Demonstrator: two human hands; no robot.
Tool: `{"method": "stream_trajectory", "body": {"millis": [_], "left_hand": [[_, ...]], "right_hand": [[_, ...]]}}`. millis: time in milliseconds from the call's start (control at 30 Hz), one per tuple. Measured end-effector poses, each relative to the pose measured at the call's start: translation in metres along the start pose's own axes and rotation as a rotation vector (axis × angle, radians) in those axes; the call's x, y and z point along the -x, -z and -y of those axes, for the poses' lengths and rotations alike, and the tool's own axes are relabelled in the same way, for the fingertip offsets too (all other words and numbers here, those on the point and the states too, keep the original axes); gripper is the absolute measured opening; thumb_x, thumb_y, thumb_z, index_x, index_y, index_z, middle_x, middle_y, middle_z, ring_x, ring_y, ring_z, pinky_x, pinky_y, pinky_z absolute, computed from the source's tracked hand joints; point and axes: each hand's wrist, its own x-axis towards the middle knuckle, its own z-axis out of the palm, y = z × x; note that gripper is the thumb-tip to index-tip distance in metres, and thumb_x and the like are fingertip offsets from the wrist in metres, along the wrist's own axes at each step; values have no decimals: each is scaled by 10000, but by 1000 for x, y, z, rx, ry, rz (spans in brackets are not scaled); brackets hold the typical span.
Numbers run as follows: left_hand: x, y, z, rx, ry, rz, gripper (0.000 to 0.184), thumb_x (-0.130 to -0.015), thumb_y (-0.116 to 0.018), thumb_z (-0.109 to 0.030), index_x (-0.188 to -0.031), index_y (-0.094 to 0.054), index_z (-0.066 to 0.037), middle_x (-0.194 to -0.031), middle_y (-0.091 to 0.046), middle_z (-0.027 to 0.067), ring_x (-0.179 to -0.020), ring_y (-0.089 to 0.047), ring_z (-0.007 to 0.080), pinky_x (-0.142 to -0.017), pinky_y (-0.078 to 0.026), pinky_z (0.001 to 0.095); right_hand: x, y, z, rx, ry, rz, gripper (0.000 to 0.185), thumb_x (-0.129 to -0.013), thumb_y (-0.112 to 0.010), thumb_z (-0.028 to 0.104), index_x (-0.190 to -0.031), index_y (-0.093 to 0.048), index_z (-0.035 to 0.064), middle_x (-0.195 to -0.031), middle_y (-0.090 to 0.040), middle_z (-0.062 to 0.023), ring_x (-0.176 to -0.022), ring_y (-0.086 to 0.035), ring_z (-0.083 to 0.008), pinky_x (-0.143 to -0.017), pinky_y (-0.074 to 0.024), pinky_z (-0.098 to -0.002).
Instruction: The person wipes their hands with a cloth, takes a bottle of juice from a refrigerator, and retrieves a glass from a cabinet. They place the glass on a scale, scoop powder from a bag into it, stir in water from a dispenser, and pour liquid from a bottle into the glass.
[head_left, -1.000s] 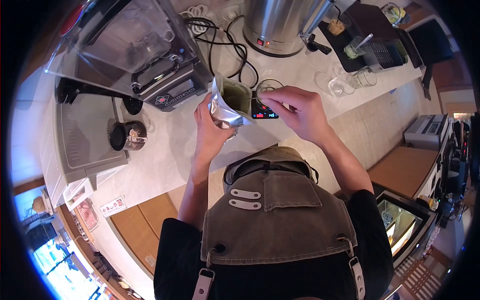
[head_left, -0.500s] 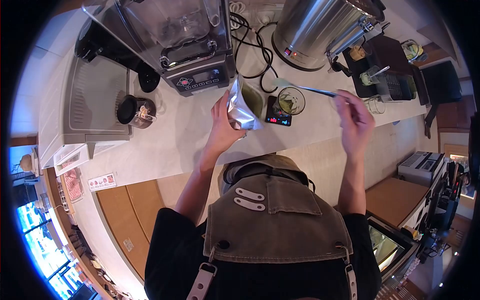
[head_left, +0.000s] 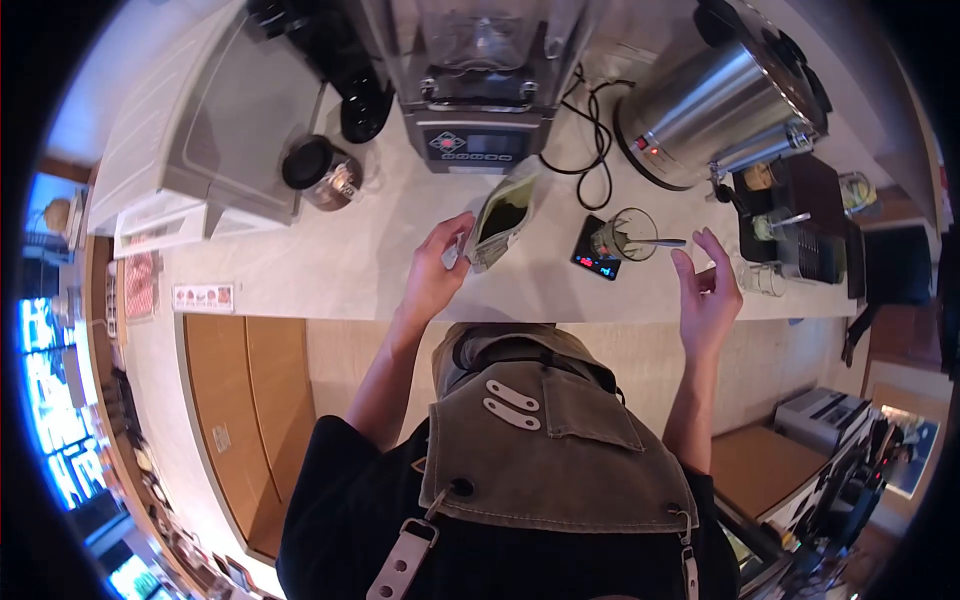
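My left hand grips the left edge of a silver foil pouch, its thumb and fingers on either side of the foil. The pouch gapes at the top, and dark green powder shows inside. To its right, a glass with something green in it stands on a small black digital scale with lit digits. A spoon leans in the glass, its handle sticking out to the right. Just beyond the handle's end, my right hand is open, fingers apart and holding nothing.
Behind the pouch stands a blender. A steel urn is at the back right, with black cables beside it. A lidded jar sits at left. Glasses and a dark rack stand at right.
The spoon has gone from my right hand into the glass, and that hand is now open. My left hand and the pouch have lowered toward the counter. The whole view has shifted.
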Motion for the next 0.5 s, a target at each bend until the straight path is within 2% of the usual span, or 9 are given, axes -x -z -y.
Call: {"method": "stream_trajectory", "body": {"millis": [33,100,167,233,300,333,433,500], "left_hand": [[3,4,-3,10,12,-11,604,-833,-615,111,-1416,-567,-40,-1263,-667,160,-1215,-650,296,-999,-532,356],[4,11,-9,29,21,-25,506,-875,-574,129,-1354,-614,-25,-1178,-714,138,-1142,-690,260,-993,-529,346],[4,19,-8,69,104,-9,437,-914,-554,122,-1318,-634,-23,-1172,-729,130,-1127,-688,216,-980,-525,322],[4,25,-3,134,150,-67,380,-949,-541,108,-1293,-645,-17,-1160,-739,124,-1099,-683,176,-968,-518,296],[6,22,13,232,164,-202,331,-980,-535,85,-1278,-646,-7,-1144,-742,118,-1056,-676,139,-955,-508,268],[9,25,21,229,155,-187,310,-989,-534,75,-1269,-644,1,-1137,-736,112,-1046,-671,135,-954,-507,265],[16,33,33,229,155,-158,255,-1012,-543,36,-1252,-628,18,-1118,-722,93,-1019,-661,134,-951,-505,266],[13,40,31,242,182,-159,240,-1020,-567,-3,-1255,-608,23,-1104,-716,81,-1006,-661,148,-950,-509,282]], "right_hand": [[5,-10,14,-90,8,18,336,-884,-814,92,-1201,-711,46,-1079,-771,-61,-596,-632,-141,-583,-505,-250],[17,-59,13,-369,93,269,375,-892,-800,83,-1242,-674,28,-1168,-742,-75,-838,-727,-154,-724,-572,-266],[14,-112,33,-594,67,499,410,-921,-769,69,-1302,-626,29,-1234,-697,-104,-1102,-678,-153,-900,-569,-298],[16,-162,21,-720,11,647,415,-924,-767,68,-1297,-592,23,-1315,-639,-128,-1197,-617,-150,-965,-543,-329],[24,-190,14,-804,-70,573,362,-926,-772,85,-1238,-601,17,-1253,-667,-117,-1137,-641,-144,-948,-541,-320],[22,-196,18,-844,-109,537,337,-927,-775,94,-1208,-606,14,-1222,-680,-111,-1106,-652,-141,-940,-540,-316],[11,-195,22,-745,-120,762,270,-931,-779,118,-1128,-622,22,-1119,-707,-72,-1035,-669,-135,-908,-534,-293],[11,-204,17,-735,-91,787,240,-914,-794,131,-1057,-639,17,-1089,-713,-77,-1017,-683,-140,-900,-555,-316]]}}
